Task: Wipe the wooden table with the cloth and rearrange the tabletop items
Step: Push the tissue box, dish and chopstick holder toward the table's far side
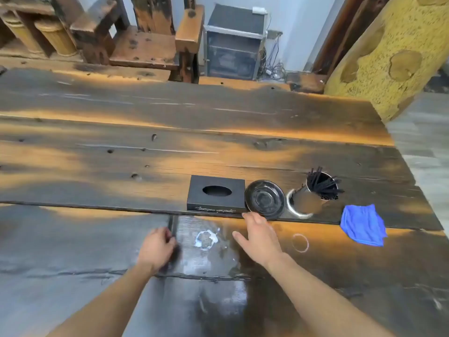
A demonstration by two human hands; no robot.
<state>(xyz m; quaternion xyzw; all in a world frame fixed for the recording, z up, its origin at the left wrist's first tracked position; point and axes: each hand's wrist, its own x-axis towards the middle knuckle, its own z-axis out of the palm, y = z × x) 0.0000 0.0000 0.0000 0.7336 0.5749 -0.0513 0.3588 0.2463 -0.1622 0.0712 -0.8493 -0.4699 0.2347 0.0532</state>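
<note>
The blue cloth [363,224] lies crumpled on the wooden table [145,154] at the right, with neither hand on it. A black tissue box [216,194], a round black dish [264,198] and a metal cup of black sticks [315,193] stand in a row. My right hand [260,235] is flat with its fingers spread, its fingertips just short of the dish's near rim. My left hand [158,248] has curled fingers at a short dark upright edge beside a glossy wet patch with a white ring stain [206,239]. Motion blur hides whether it grips anything.
A fainter ring mark [300,242] shows between my right hand and the cloth. The table's right edge drops to a grey floor [422,152]. Behind the table are a wooden chair [150,45], a dark cabinet [234,42] and a yellow textured column [388,52].
</note>
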